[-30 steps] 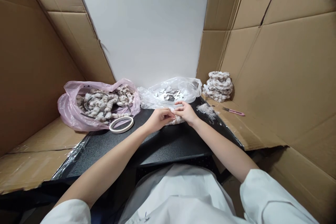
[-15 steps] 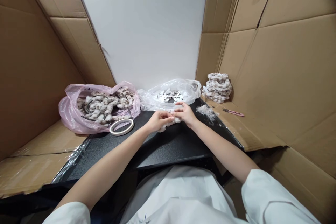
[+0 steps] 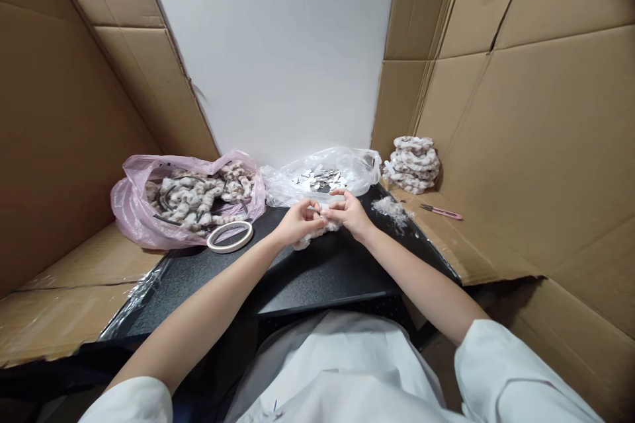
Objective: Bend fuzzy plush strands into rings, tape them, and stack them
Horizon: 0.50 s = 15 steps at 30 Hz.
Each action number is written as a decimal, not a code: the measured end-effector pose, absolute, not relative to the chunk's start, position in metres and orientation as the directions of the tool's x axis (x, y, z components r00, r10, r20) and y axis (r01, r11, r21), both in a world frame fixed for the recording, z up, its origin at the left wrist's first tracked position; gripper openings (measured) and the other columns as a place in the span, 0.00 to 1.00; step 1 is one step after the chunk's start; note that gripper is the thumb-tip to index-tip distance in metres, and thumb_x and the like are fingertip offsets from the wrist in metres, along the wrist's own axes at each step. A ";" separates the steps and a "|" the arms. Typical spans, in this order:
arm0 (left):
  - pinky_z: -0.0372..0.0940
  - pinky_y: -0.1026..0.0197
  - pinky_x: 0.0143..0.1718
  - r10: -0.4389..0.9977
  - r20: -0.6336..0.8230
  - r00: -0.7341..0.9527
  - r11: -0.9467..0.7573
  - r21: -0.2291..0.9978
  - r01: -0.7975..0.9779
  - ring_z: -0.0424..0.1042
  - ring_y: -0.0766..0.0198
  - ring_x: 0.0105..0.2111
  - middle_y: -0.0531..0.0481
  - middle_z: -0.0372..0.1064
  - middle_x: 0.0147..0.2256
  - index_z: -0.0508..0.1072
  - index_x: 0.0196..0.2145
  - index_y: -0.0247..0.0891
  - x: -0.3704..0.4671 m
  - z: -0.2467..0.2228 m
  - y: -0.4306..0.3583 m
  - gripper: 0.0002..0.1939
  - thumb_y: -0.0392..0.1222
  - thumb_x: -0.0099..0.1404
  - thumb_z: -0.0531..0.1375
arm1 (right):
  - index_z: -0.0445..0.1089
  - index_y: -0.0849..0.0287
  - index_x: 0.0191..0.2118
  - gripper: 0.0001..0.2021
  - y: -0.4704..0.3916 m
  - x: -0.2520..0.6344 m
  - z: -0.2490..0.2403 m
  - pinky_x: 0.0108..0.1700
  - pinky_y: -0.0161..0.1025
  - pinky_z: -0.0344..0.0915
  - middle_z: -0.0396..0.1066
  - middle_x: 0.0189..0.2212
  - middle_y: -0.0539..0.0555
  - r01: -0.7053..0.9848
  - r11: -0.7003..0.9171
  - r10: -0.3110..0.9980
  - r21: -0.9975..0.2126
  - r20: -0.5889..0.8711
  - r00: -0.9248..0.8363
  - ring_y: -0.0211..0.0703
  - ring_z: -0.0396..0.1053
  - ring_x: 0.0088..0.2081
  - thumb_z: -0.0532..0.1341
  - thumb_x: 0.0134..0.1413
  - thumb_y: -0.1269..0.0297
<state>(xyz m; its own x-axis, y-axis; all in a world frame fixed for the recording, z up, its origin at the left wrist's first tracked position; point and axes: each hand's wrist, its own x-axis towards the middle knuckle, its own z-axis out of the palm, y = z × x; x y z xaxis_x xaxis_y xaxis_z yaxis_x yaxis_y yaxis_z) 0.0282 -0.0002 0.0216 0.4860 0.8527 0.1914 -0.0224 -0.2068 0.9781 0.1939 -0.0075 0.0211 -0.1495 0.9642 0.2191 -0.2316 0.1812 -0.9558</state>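
Note:
Close together over the dark table [image 3: 297,281], my left hand [image 3: 299,221] and my right hand [image 3: 350,217] meet at a fluffy white-and-brown band [image 3: 310,238]. Thumb and fingers of my left hand are pinched on it. My right hand pinches at its upper edge, with the index finger curled. A small pale bit shows between the fingertips, too small to make out. Much of the band is hidden by the fingers. Just behind the hands lies a clear plastic bag [image 3: 282,188] with many small white and silvery strips [image 3: 322,178] on it.
Left stands a pink plastic bag [image 3: 129,208] of fluffy bands with dark cords; a roll of tape [image 3: 229,248] lies before it. Right are a stack of fluffy rings [image 3: 414,165], loose fluff [image 3: 391,210] and pink thread snips [image 3: 442,213]. Cardboard walls [image 3: 546,145] flank the table.
My left hand has shifted slightly left, its fingers raised and more arched. The band's lower end has moved a little left. My right hand stays almost in place.

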 end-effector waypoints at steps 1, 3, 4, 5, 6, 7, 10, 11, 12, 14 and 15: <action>0.61 0.69 0.21 0.857 0.172 0.487 -0.202 0.979 0.009 0.68 0.70 0.18 0.58 0.67 0.19 0.64 0.33 0.36 0.027 0.022 0.001 0.21 0.45 0.49 0.70 | 0.59 0.55 0.41 0.29 -0.008 0.194 0.021 0.28 0.33 0.62 0.68 0.21 0.41 -0.207 0.220 0.956 -0.953 0.253 -0.149 0.34 0.67 0.22 0.72 0.30 0.63; 0.60 0.69 0.21 0.856 0.137 0.499 -0.221 0.969 0.112 0.67 0.70 0.19 0.54 0.68 0.21 0.66 0.31 0.34 0.026 0.022 0.002 0.18 0.48 0.51 0.68 | 0.59 0.55 0.41 0.27 -0.009 0.193 0.020 0.29 0.33 0.62 0.68 0.21 0.41 -0.137 0.295 0.937 -0.946 0.314 -0.152 0.34 0.66 0.22 0.71 0.33 0.63; 0.59 0.68 0.20 0.851 0.118 0.512 -0.241 0.953 0.181 0.67 0.70 0.19 0.53 0.68 0.21 0.68 0.29 0.33 0.025 0.021 0.003 0.18 0.50 0.53 0.66 | 0.59 0.55 0.41 0.26 -0.010 0.193 0.020 0.29 0.33 0.62 0.68 0.21 0.41 -0.095 0.330 0.927 -0.939 0.341 -0.154 0.34 0.66 0.22 0.70 0.34 0.63; 0.58 0.68 0.19 0.845 0.098 0.525 -0.265 0.931 0.253 0.66 0.70 0.18 0.52 0.67 0.20 0.68 0.27 0.33 0.024 0.020 0.004 0.18 0.53 0.56 0.64 | 0.60 0.55 0.41 0.25 -0.011 0.194 0.020 0.29 0.34 0.62 0.68 0.21 0.42 -0.052 0.366 0.916 -0.929 0.369 -0.154 0.34 0.65 0.22 0.70 0.35 0.63; 0.56 0.68 0.18 0.842 0.081 0.533 -0.286 0.905 0.314 0.64 0.70 0.16 0.52 0.65 0.18 0.68 0.25 0.33 0.024 0.018 0.005 0.20 0.55 0.59 0.60 | 0.60 0.55 0.41 0.24 -0.012 0.194 0.020 0.30 0.34 0.63 0.69 0.22 0.42 -0.011 0.402 0.904 -0.916 0.399 -0.155 0.35 0.66 0.22 0.69 0.36 0.63; 0.55 0.67 0.18 0.840 0.067 0.539 -0.300 0.884 0.357 0.61 0.71 0.15 0.53 0.63 0.16 0.67 0.23 0.34 0.024 0.017 0.006 0.22 0.57 0.61 0.58 | 0.60 0.55 0.41 0.23 -0.013 0.195 0.021 0.32 0.35 0.64 0.69 0.22 0.43 0.026 0.437 0.890 -0.899 0.428 -0.156 0.35 0.67 0.24 0.69 0.38 0.63; 0.52 0.67 0.18 0.819 0.059 0.571 -0.285 0.905 0.314 0.56 0.72 0.15 0.55 0.56 0.15 0.60 0.18 0.37 0.025 0.015 0.006 0.25 0.58 0.62 0.55 | 0.61 0.54 0.41 0.21 -0.015 0.198 0.022 0.39 0.39 0.66 0.70 0.24 0.44 0.099 0.518 0.851 -0.850 0.500 -0.159 0.39 0.70 0.29 0.68 0.40 0.64; 0.53 0.67 0.19 0.806 0.057 0.590 -0.251 0.934 0.254 0.55 0.72 0.16 0.56 0.55 0.15 0.59 0.18 0.37 0.026 0.015 0.006 0.24 0.58 0.62 0.55 | 0.61 0.54 0.41 0.21 -0.016 0.200 0.022 0.41 0.40 0.66 0.70 0.24 0.45 0.113 0.537 0.840 -0.836 0.518 -0.162 0.39 0.71 0.30 0.68 0.41 0.64; 0.53 0.67 0.19 0.789 0.050 0.612 -0.204 0.961 0.185 0.54 0.72 0.17 0.56 0.54 0.17 0.59 0.19 0.37 0.026 0.017 0.005 0.23 0.57 0.61 0.56 | 0.61 0.54 0.42 0.21 -0.017 0.201 0.023 0.42 0.40 0.66 0.70 0.24 0.45 0.125 0.555 0.829 -0.823 0.534 -0.167 0.40 0.71 0.30 0.68 0.41 0.64; 0.53 0.67 0.20 0.758 0.027 0.652 -0.083 0.995 0.055 0.53 0.72 0.18 0.57 0.52 0.19 0.61 0.22 0.37 0.026 0.021 0.001 0.19 0.54 0.61 0.58 | 0.61 0.54 0.42 0.20 -0.018 0.203 0.024 0.44 0.42 0.66 0.70 0.25 0.46 0.150 0.580 0.812 -0.801 0.554 -0.183 0.41 0.72 0.31 0.68 0.43 0.63; 0.54 0.67 0.20 0.747 0.011 0.665 -0.020 1.000 0.006 0.53 0.72 0.18 0.57 0.52 0.20 0.61 0.24 0.37 0.026 0.024 0.000 0.17 0.52 0.60 0.58 | 0.61 0.53 0.42 0.20 -0.018 0.203 0.024 0.44 0.42 0.66 0.71 0.25 0.46 0.163 0.586 0.808 -0.794 0.557 -0.191 0.41 0.72 0.31 0.68 0.43 0.63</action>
<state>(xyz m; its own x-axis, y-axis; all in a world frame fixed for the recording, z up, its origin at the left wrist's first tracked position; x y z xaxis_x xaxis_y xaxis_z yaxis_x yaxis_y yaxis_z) 0.0261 -0.0005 0.0236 0.6652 0.7466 0.0107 0.0062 -0.0199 0.9998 0.2035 -0.0180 0.0244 -0.1911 0.8081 0.5571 0.1631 0.5858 -0.7939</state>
